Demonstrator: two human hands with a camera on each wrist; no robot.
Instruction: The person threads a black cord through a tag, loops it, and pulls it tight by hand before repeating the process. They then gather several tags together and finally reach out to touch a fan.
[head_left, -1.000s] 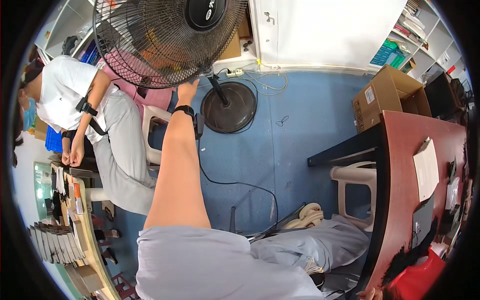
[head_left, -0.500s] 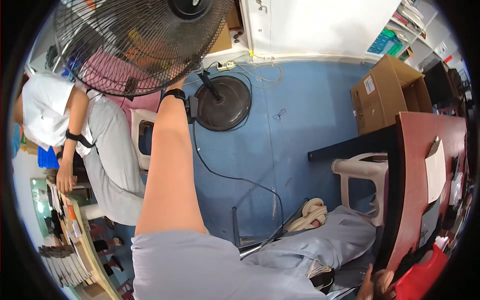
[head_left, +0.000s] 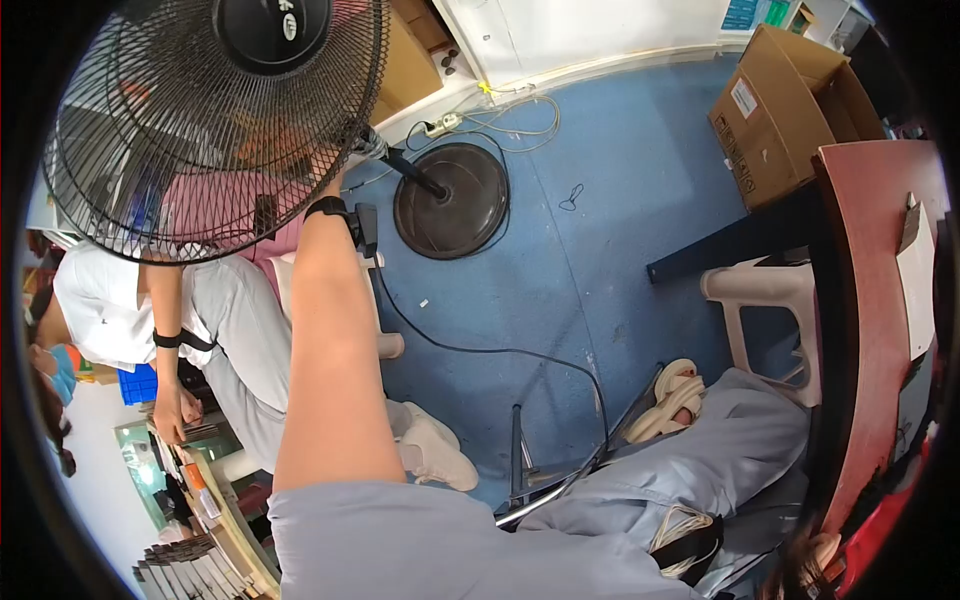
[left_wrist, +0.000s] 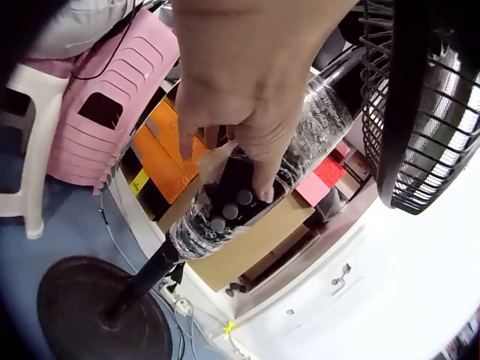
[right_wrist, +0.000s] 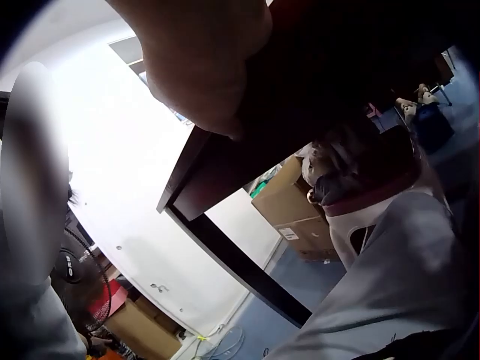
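A standing fan (head_left: pixel 270 30) has a round black base and a column wrapped in clear plastic (left_wrist: pixel 319 124). My left hand (left_wrist: pixel 240 82) is at its black control panel (left_wrist: pixel 232 187), one fingertip touching the panel beside the round knobs; the fan cage partly hides this hand in the head view. My right hand (right_wrist: pixel 206 64) rests at the edge of the dark red table (right_wrist: pixel 202 169), with its thumb fairly straight and its other fingers lost in shadow. In the head view only a small part of it shows at lower right.
A person in white (head_left: pixel 105 305) sits at the left beside a shelf of boxes. A black cable (head_left: pixel 480 348) crosses the blue floor near the fan base (head_left: pixel 452 200). An open cardboard box (head_left: pixel 770 120) and a plastic stool (head_left: pixel 765 290) stand at the right.
The head view has turned, so the fan cage appears farther left. My left arm still reaches to the fan. My right hand now shows less, at the lower right edge.
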